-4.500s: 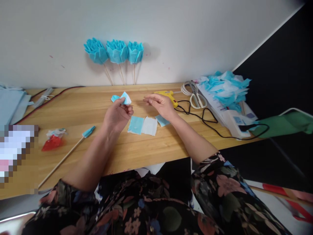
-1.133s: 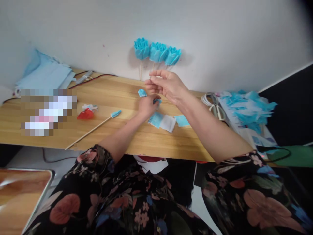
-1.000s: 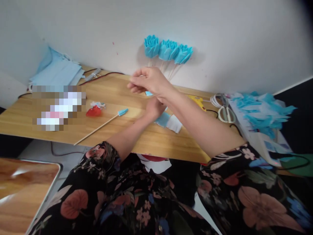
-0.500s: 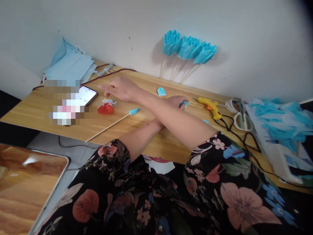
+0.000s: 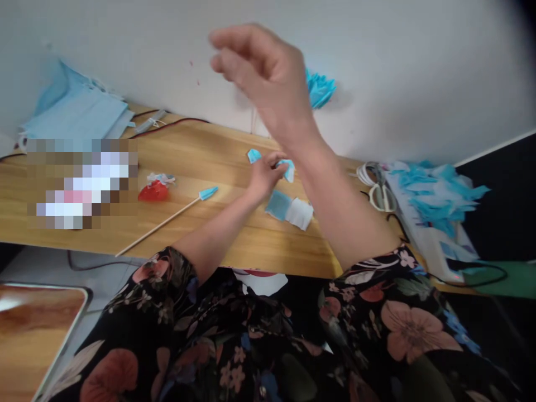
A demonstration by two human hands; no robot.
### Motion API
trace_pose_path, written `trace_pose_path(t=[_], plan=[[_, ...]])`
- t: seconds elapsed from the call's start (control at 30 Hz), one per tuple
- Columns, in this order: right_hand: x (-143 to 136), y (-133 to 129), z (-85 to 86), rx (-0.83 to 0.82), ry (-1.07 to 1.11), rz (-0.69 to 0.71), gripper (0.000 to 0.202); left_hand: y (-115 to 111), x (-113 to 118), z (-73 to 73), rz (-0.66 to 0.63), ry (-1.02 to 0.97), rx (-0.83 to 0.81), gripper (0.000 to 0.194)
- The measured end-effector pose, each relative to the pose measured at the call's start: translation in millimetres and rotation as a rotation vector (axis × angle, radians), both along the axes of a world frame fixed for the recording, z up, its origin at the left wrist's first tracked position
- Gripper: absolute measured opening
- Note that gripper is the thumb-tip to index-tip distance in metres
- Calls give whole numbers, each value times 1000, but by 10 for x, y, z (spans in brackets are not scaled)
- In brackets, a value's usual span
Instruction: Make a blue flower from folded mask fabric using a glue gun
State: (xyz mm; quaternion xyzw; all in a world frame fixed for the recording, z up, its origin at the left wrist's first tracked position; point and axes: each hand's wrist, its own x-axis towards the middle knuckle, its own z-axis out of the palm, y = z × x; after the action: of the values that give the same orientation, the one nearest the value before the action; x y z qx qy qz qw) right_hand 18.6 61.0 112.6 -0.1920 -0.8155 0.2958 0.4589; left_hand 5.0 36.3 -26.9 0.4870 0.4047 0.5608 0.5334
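Observation:
My left hand [image 5: 267, 174] is low over the table, its thumb and fingers closed on a small blue fabric piece [image 5: 286, 170]. Just beyond it lies another small blue fabric piece [image 5: 253, 156]. Nearer me are a blue fabric square [image 5: 278, 205] and a white one [image 5: 300, 214], side by side. My right hand [image 5: 262, 64] is raised in front of the wall, fingers bent and apart from the thumb, with nothing visible between them. Behind it a blue fabric flower [image 5: 320, 90] shows partly. A wooden stick with a blue tip [image 5: 167, 219] lies to the left.
Face masks [image 5: 77, 114] are stacked at the far left, near a blurred-out patch. A red item [image 5: 154, 190] with crumpled wrapping sits beside it. On the right are scissors [image 5: 382, 197], a coiled white cable [image 5: 367, 173], a black cord and a heap of blue strips [image 5: 438, 190].
My right hand has swung up and right from the left side of the table, uncrossing my arms. The view has turned right. My right arm now covers the yellow glue gun's place.

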Motion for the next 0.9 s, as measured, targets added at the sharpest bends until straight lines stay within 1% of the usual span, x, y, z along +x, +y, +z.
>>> trace_pose_path(t=[0.03,0.07,0.1,0.13,0.17,0.27,0.33,0.4,0.53,0.63,0.7,0.77,0.83,0.9], plan=[[183,14,24,-57,49,-63,15,-2,-2,14,12,-31,-33,15],[363,29,18,-114,100,-156,17,-6,-5,27,18,-50,-70,16],[537,45,-17,-173,98,-270,16,-14,-8,37,21,-63,-97,17],[700,63,-77,-216,106,-355,16,-23,-11,44,31,-83,-105,17],[849,82,-158,-252,124,-397,19,-34,-14,48,30,-100,-113,17],[1198,112,-452,-361,188,-439,26,-66,-15,45,13,-118,-134,15],[1350,85,-629,-444,250,-486,24,-80,-13,43,8,-124,-147,15],[1455,16,-762,-498,295,-512,26,-85,-13,44,14,-130,-158,15],[1599,-157,-922,-501,246,-503,33,-73,-17,39,30,-141,-159,15],[1658,-221,-952,-491,174,-532,43,-59,-6,29,37,-134,-156,15],[1646,-211,-913,-474,146,-553,47,-53,15,24,34,-121,-160,15],[1564,-170,-830,-435,135,-546,50,-47,42,18,33,-104,-159,14],[1396,-118,-725,-367,138,-491,52,-41,70,1,37,-84,-146,14],[1141,-79,-629,-331,116,-393,49,-33,93,-33,38,-68,-125,14]])
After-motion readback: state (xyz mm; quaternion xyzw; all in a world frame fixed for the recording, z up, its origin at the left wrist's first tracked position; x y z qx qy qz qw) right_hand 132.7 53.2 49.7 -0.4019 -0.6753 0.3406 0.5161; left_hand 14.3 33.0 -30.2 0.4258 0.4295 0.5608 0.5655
